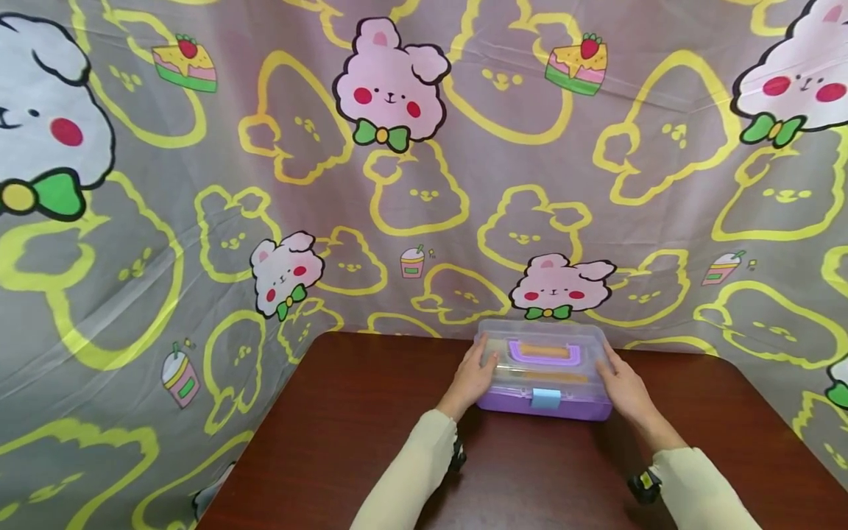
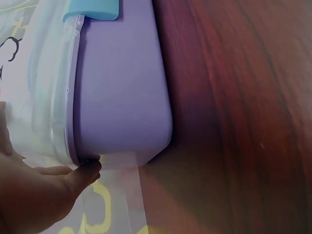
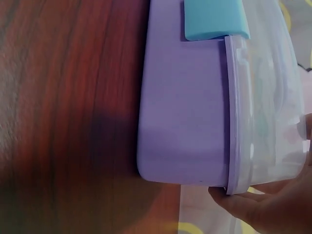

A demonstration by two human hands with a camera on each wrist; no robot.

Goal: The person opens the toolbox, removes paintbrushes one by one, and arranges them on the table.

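Note:
A plastic storage box with a purple base, a clear lid, a purple carry handle and a light blue latch sits at the far side of the table. My left hand holds its left end, thumb over the lid. On the opposite end, my right hand grips the box the same way. Both wrist views show fingertips hooked under the rim, by the left hand and the right hand. The latch lies flat against the front. Tan shapes show dimly through the lid.
The dark reddish-brown table extends in front of the box and to both sides. Behind it hangs a grey-pink curtain printed with cartoon rabbits, close to the table's back edge. A small black device is strapped at the right wrist.

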